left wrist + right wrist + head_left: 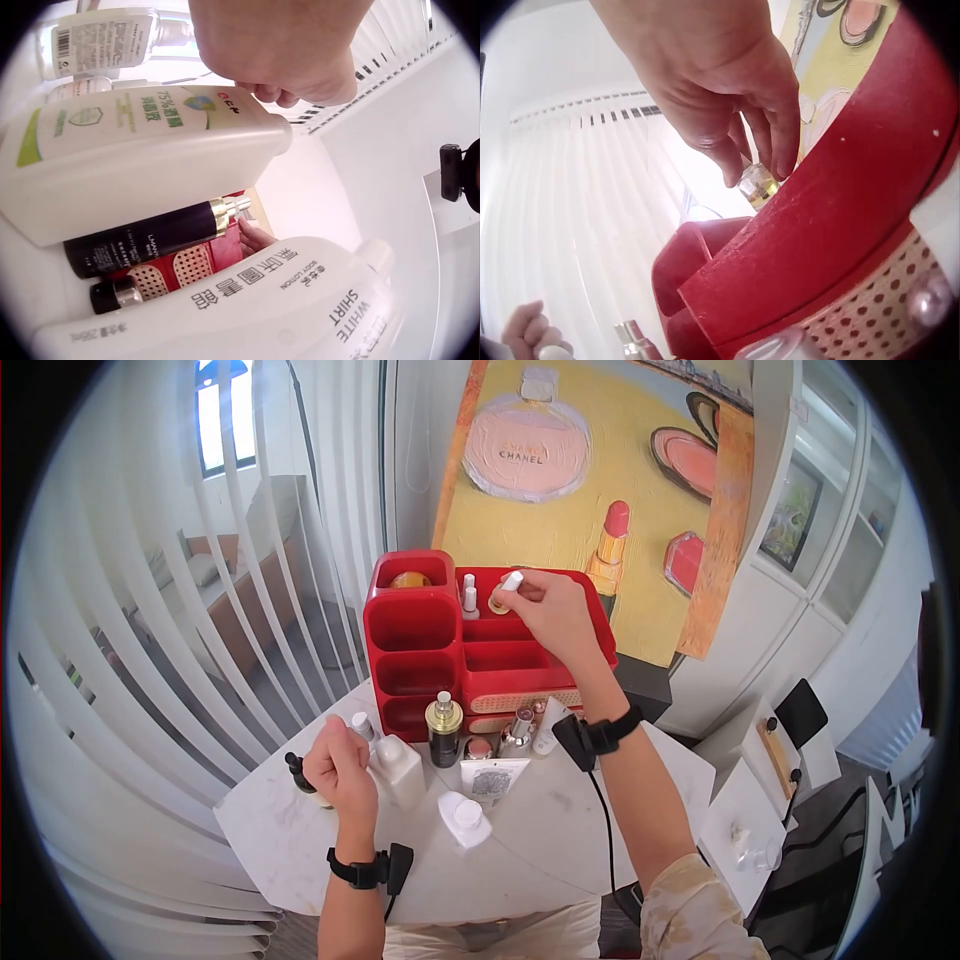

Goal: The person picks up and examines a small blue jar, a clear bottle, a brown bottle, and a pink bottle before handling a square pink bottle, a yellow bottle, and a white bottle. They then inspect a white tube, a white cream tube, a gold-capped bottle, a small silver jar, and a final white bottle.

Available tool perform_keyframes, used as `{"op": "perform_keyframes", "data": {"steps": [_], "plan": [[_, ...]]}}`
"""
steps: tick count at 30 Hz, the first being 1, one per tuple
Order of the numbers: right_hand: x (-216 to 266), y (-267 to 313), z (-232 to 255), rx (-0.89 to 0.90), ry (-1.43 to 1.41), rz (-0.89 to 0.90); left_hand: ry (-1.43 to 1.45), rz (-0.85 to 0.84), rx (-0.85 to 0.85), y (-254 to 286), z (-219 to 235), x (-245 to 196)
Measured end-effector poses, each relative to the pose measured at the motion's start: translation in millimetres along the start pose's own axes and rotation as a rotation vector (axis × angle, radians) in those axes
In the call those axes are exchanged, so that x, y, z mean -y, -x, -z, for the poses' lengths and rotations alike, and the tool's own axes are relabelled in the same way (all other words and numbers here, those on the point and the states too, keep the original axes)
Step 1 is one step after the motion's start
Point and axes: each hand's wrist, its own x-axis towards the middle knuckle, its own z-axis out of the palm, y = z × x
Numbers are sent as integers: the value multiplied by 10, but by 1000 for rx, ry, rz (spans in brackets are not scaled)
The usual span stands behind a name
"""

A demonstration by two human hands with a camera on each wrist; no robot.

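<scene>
My right hand pinches a small glass bottle with a white cap and pale yellow liquid. It is over the top compartment of a red organizer. Two slim white-capped bottles stand to its left in that compartment. My left hand is raised over the front left of the table, its fingers curled in with nothing seen in them. Close by it are a dark-capped bottle and a big white disinfectant bottle. A white body lotion bottle shows nearest in the left wrist view.
Before the organizer stand a black bottle with a gold collar, a white tube and several small cosmetics. The white marble-patterned table carries them all. Vertical blinds hang at the left, and a cosmetics painting leans behind.
</scene>
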Motion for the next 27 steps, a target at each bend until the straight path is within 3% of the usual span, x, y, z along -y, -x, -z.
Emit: {"op": "perform_keyframes", "data": {"steps": [3, 6, 12, 21, 27], "plan": [[-124, -161, -69, 74, 213, -14, 5, 2, 0, 4, -6, 21], [-263, -247, -142, 201, 259, -69, 7, 19, 1, -2, -3, 13], [-224, -252, -197, 245, 339, -128, 30, 33, 2, -15, -11, -26], [-232, -238, -207, 252, 378, -87, 37, 36, -3, -16, -11, -20], [-257, -296, -261, 158, 403, -144, 29, 29, -6, -22, -11, -36]]}}
